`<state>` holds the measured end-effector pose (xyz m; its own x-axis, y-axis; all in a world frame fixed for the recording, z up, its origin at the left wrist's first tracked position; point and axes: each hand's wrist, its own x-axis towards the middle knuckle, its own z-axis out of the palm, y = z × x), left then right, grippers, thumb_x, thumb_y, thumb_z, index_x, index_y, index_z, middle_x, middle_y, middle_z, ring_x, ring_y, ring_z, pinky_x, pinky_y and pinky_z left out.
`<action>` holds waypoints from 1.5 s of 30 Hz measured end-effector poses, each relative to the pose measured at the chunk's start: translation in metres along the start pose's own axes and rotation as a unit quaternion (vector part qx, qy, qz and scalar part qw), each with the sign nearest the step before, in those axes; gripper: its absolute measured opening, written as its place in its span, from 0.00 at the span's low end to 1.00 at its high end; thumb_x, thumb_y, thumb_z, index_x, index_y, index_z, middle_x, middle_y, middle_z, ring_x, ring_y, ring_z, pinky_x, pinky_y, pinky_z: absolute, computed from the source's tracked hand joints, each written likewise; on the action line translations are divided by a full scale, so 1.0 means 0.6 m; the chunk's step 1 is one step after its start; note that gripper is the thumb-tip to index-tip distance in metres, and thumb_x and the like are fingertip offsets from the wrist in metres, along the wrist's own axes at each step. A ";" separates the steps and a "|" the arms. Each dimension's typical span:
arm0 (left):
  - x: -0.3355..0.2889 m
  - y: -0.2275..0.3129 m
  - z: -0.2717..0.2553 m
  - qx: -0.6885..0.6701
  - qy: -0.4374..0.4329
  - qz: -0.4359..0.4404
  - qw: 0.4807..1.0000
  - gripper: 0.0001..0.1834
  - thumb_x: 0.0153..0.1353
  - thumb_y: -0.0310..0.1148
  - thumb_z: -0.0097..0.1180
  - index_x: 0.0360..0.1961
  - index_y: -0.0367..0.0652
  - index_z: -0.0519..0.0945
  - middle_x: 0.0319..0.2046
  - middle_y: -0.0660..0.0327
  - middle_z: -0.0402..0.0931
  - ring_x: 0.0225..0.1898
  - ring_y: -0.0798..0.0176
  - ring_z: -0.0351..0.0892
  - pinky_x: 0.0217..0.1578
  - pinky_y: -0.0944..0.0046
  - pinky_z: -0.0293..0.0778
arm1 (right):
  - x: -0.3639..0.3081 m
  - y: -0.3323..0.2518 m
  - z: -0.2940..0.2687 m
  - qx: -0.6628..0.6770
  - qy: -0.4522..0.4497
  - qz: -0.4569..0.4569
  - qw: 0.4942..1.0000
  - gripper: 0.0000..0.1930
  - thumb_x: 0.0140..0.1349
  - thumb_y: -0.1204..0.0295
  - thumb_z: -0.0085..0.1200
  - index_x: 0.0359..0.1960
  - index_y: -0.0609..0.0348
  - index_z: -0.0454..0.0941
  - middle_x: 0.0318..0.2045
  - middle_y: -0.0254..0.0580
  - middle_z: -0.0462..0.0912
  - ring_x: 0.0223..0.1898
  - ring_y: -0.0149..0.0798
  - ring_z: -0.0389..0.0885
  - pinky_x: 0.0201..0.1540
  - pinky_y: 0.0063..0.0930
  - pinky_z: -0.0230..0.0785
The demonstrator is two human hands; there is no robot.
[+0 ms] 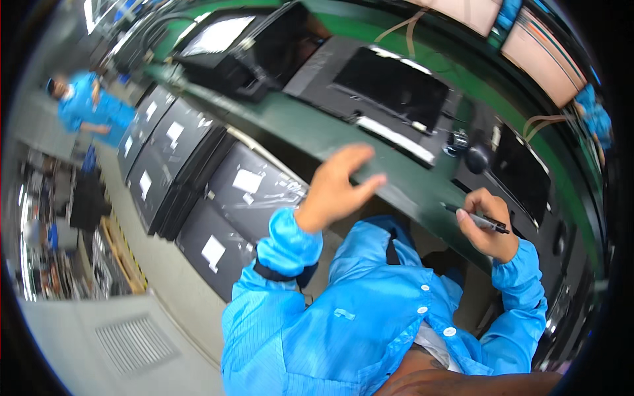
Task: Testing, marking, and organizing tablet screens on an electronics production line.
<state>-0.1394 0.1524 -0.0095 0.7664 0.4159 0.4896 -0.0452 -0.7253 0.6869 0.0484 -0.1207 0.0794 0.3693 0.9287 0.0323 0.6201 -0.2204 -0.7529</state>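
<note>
My right hand (487, 224) is closed around a black pen (495, 225), above the near edge of the green workbench (396, 185). My left hand (338, 188) is a little blurred, with thumb and fingers spread and nothing in it, near the bench edge. Beyond the hands, a flat black display panel (394, 84) lies on a dark tray (323, 69). A white strip (396, 140) runs along the tray's near side. To the right is a second dark panel (520, 168). Between the two panels sit a clear round object (456, 142) and a black rounded object (477, 158).
Stacked black trays with white labels (175, 132) stand at the left, beside more film-wrapped trays (247, 181). A black box (224, 46) rests on the bench's far left. Another person in blue (96, 102) is farther off, and a blue sleeve (594, 115) shows at the right.
</note>
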 end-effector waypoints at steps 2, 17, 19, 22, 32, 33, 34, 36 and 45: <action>-0.104 0.020 -0.044 -0.045 -0.023 -0.095 0.994 0.20 0.58 0.36 0.73 0.48 0.36 0.85 0.49 0.48 0.84 0.51 0.48 0.84 0.53 0.58 0.78 | 0.062 -0.036 0.070 0.115 0.013 -0.099 0.988 0.14 0.69 0.72 0.58 0.53 0.65 0.79 0.38 0.49 0.87 0.39 0.40 0.87 0.42 0.31 0.77; -0.609 -0.083 -0.313 0.153 0.255 -0.405 0.865 0.68 0.43 0.43 0.83 0.78 0.35 0.49 0.79 0.42 0.36 0.78 0.40 0.45 0.72 0.47 0.57 | 0.220 -0.282 0.698 0.275 -0.248 -0.232 0.899 0.10 0.64 0.69 0.58 0.39 0.61 0.86 0.30 0.47 0.87 0.29 0.42 0.86 0.35 0.31 0.77; -0.614 -0.091 -0.310 0.090 0.277 -0.382 0.877 0.68 0.43 0.41 0.83 0.79 0.38 0.48 0.79 0.42 0.34 0.78 0.39 0.44 0.72 0.45 0.58 | 0.207 -0.290 0.730 0.270 -0.270 -0.231 0.895 0.10 0.63 0.69 0.58 0.40 0.60 0.86 0.30 0.48 0.87 0.29 0.46 0.87 0.35 0.33 0.78; -0.611 -0.093 -0.311 0.085 0.283 -0.379 0.877 0.68 0.44 0.40 0.83 0.79 0.39 0.48 0.79 0.41 0.33 0.79 0.38 0.44 0.71 0.44 0.60 | 0.201 -0.292 0.750 0.219 -0.276 -0.245 0.903 0.10 0.63 0.68 0.59 0.40 0.59 0.87 0.31 0.48 0.88 0.31 0.47 0.88 0.35 0.35 0.80; -0.599 -0.066 -0.315 0.159 0.248 -0.401 0.868 0.64 0.47 0.42 0.81 0.78 0.37 0.51 0.78 0.39 0.41 0.79 0.40 0.42 0.72 0.46 0.57 | 0.204 -0.283 0.684 0.259 -0.217 -0.182 0.923 0.11 0.67 0.67 0.59 0.44 0.62 0.84 0.36 0.49 0.87 0.36 0.44 0.88 0.38 0.32 0.79; -0.591 -0.054 -0.320 0.181 0.234 -0.451 0.842 0.62 0.48 0.43 0.81 0.77 0.35 0.53 0.77 0.38 0.44 0.79 0.41 0.43 0.73 0.47 0.55 | 0.208 -0.268 0.650 0.270 -0.197 -0.203 0.920 0.11 0.69 0.67 0.59 0.45 0.62 0.83 0.38 0.49 0.87 0.36 0.44 0.87 0.39 0.32 0.78; -0.573 -0.044 -0.319 0.197 0.203 -0.488 0.826 0.60 0.49 0.43 0.80 0.76 0.32 0.55 0.76 0.38 0.47 0.79 0.42 0.44 0.74 0.48 0.53 | 0.216 -0.243 0.601 0.255 -0.154 -0.227 0.927 0.11 0.70 0.67 0.58 0.47 0.62 0.83 0.40 0.50 0.86 0.37 0.43 0.87 0.40 0.32 0.78; -0.531 0.002 -0.305 0.289 0.231 -0.501 0.782 0.46 0.61 0.36 0.71 0.74 0.31 0.60 0.75 0.41 0.54 0.76 0.43 0.53 0.74 0.50 0.54 | 0.196 -0.187 0.489 0.182 -0.094 -0.303 0.930 0.12 0.69 0.72 0.58 0.52 0.59 0.79 0.42 0.48 0.83 0.42 0.50 0.85 0.42 0.38 0.78; -0.189 0.107 -0.047 0.004 0.012 0.024 1.000 0.27 0.66 0.27 0.57 0.66 0.32 0.70 0.63 0.47 0.73 0.68 0.46 0.70 0.72 0.46 0.57 | -0.060 0.040 0.157 -0.298 0.278 0.055 0.911 0.16 0.54 0.71 0.63 0.45 0.56 0.77 0.34 0.45 0.77 0.34 0.50 0.82 0.36 0.44 0.75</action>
<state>-0.2472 0.0740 -0.0058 0.7476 0.3937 0.5349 -0.0765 -0.7490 0.6582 -0.0153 -0.1315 -0.0017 0.6434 0.6328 0.4309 0.7624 -0.5806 -0.2858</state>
